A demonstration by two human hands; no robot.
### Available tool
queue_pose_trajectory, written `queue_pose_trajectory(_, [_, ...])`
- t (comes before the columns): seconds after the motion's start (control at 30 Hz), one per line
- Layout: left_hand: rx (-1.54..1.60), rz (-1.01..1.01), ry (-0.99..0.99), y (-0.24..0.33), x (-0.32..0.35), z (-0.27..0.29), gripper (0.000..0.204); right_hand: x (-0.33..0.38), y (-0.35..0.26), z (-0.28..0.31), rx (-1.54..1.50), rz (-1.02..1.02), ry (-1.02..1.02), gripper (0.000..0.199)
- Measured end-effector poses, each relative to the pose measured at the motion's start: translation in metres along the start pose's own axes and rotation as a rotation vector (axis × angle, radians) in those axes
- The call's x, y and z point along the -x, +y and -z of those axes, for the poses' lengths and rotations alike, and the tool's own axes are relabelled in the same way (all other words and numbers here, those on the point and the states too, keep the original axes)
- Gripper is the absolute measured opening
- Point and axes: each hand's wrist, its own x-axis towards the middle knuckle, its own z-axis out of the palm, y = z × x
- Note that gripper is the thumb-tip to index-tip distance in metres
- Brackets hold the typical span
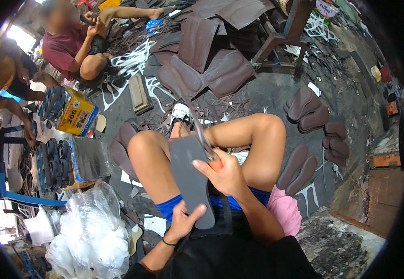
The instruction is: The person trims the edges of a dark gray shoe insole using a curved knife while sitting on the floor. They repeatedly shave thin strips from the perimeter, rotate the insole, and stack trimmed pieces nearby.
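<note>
Across my lap lies a dark grey shoe sole (189,169), tilted with its wide end away from me. My left hand (183,222) grips its narrow near end, thumb on top. Closed around the orange handle of a long, thin-bladed knife (215,164) is my right hand (231,176). The blade runs up and away past the sole's right edge, its far part blurred. Whether the blade touches the sole, I cannot tell. Thin dark offcut strips (164,109) litter the floor beyond my legs.
Brown sole sheets (195,44) are piled ahead, near a wooden stand (286,39). Cut brown soles (299,169) lie to the right. A clear plastic bag (90,232) and a yellow box (76,116) stand at left. Two other people (64,51) are at the far left.
</note>
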Motion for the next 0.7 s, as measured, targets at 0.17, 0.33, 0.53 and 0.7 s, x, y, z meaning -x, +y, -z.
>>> queue_pose_trajectory(0.17, [0.126,-0.33,0.166,0.073,-0.053,0.028,0.048,0.042,-0.01,-0.001,0.118,-0.01,-0.079,0.034])
queue_pose_trajectory(0.33, [0.345,-0.3,0.244,0.124,-0.06,0.05,0.028,0.09,-0.03,0.036,0.274,0.062,0.053,0.03])
queue_pose_trajectory(0.53, [0.338,-0.196,0.253,0.119,-0.05,0.047,0.029,0.136,-0.014,0.061,0.323,0.072,-0.129,0.033])
queue_pose_trajectory(0.7, [0.343,-0.231,0.272,0.112,-0.049,0.039,0.03,0.125,-0.021,0.059,0.401,0.143,-0.094,0.034])
